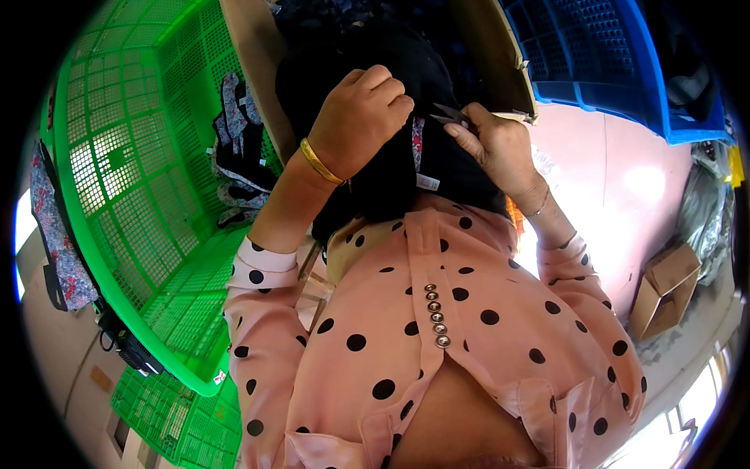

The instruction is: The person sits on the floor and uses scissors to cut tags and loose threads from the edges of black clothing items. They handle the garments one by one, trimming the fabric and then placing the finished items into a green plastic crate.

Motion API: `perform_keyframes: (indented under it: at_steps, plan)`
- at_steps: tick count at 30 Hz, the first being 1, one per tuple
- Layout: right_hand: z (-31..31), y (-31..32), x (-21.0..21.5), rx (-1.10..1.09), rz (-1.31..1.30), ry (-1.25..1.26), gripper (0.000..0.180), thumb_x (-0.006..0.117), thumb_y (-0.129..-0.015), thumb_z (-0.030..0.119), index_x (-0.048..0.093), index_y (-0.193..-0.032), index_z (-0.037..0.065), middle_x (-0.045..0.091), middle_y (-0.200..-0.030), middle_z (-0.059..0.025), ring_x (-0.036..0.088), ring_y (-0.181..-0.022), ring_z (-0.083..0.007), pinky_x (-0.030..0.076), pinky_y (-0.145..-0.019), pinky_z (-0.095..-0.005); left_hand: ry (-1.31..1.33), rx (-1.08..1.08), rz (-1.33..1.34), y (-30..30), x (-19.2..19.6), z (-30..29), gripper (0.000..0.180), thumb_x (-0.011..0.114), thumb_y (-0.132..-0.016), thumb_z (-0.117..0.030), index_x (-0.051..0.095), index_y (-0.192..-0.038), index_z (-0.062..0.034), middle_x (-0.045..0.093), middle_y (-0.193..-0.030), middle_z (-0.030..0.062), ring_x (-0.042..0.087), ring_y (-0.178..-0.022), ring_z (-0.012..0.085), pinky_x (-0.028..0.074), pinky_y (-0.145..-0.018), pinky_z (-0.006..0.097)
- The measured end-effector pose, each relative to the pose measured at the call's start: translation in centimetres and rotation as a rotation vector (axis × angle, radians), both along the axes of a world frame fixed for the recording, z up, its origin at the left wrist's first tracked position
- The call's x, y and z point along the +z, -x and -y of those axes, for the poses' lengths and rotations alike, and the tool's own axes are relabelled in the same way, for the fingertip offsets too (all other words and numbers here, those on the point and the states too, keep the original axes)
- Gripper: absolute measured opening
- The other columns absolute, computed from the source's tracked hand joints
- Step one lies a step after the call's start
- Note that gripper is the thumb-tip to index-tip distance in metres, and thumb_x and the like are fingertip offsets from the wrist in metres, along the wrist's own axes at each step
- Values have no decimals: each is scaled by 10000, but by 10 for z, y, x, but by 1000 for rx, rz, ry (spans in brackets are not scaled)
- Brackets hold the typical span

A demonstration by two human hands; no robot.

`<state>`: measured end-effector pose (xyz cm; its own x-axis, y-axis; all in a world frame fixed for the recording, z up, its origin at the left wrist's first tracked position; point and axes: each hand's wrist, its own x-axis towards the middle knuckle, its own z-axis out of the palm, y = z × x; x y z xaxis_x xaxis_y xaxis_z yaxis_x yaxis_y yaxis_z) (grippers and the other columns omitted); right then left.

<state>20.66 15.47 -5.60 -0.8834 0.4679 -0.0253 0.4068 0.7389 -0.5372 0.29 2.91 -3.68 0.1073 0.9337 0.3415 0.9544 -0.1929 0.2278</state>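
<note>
Black cloth (383,176) with a floral strip (417,141) and a small white label (427,181) lies across my lap, reaching up to a cardboard box. My left hand (363,117), a gold bangle at its wrist, is closed over the cloth and seems to grip a fold of it; its fingertips are partly hidden. In my right hand (496,148) is a pair of small thread snips (449,116), the blades pointing left toward my left hand. The snips' handles are mostly covered by my fingers.
A large green plastic crate (117,211) stands at left, holding floral and black pieces (234,141). One floral piece (62,234) hangs over its outer side. The cardboard box (254,62) is ahead, a blue crate (586,55) at far right, a small open carton (664,293) at right.
</note>
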Motion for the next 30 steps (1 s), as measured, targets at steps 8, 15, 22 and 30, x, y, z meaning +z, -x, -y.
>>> perform_keyframes:
  at_steps: [8,15,22,30]
  plan:
    - [2,13,3,88,-77,-144,405,625,-881,449,550,-762,69,561,-544,-107,595,-494,-275,448,-437,-346,15,73,231,2,-15,5,69,641,-828,-74,585,-869,-68,590,-854,46,559,-836,242,454,-773,341]
    - [5,20,-1,99,-64,-168,412,615,-882,458,542,-741,77,561,-545,-99,598,-493,-269,452,-438,-355,47,90,272,-2,-10,3,61,626,-861,-75,574,-891,-64,578,-836,61,552,-814,258,446,-760,349]
    - [1,24,-15,-149,-292,415,430,591,-931,438,607,-849,16,528,-541,-106,553,-489,-201,426,-488,-280,-119,447,1015,14,-16,18,130,531,-988,-112,589,-1045,-11,640,-979,47,610,-894,112,512,-781,244]
    - [-6,69,-31,-119,-324,589,472,728,-842,429,613,-895,-26,517,-637,-27,468,-554,-70,376,-505,-241,175,563,983,-14,-15,61,548,613,-930,-97,384,-1420,-7,568,-1289,169,590,-1125,241,473,-961,328]
